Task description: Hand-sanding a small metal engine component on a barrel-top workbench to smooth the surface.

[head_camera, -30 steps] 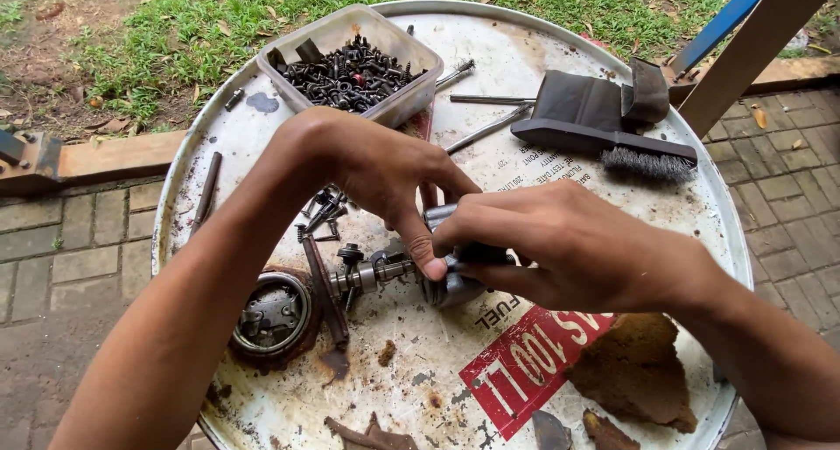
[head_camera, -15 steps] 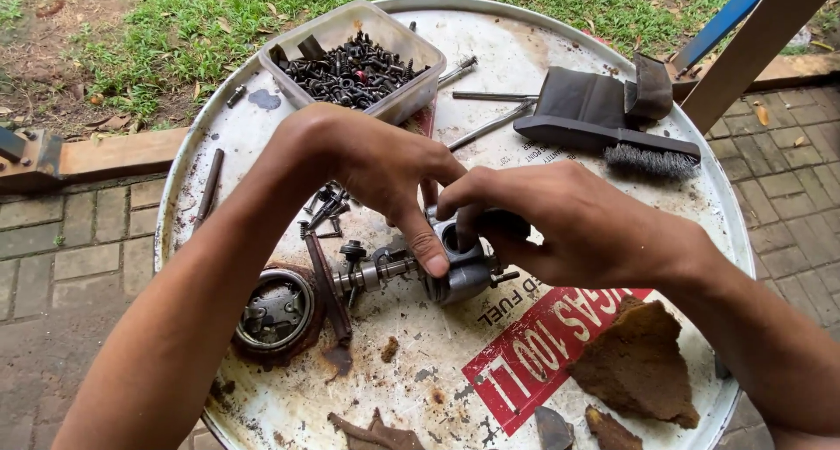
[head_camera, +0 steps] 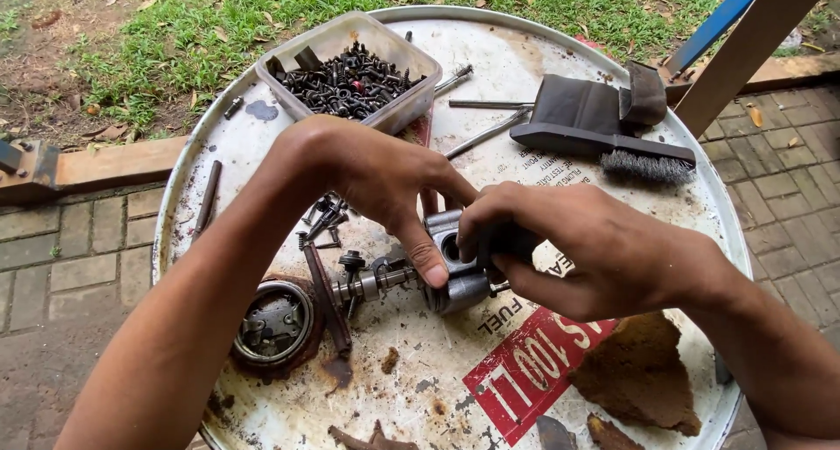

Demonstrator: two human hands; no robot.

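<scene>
A grey metal engine part (head_camera: 455, 266), a block with a round hole, sits on a shaft (head_camera: 372, 284) above the white drum lid (head_camera: 542, 179). My left hand (head_camera: 372, 183) pinches its near-left side with thumb and fingers. My right hand (head_camera: 577, 249) wraps its right side, fingers curled over the top. The part's far side is hidden by my fingers.
A clear tub of dark screws (head_camera: 350, 74) stands at the back left. A wire brush (head_camera: 612, 144) with a dark cloth lies at the back right. A round metal housing (head_camera: 276, 323), loose bolts (head_camera: 324, 218), rods and rust flakes (head_camera: 634, 380) lie on the lid.
Both hands have turned the metal part, so its round hole now faces up toward me. My right hand's fingers have shifted over its top.
</scene>
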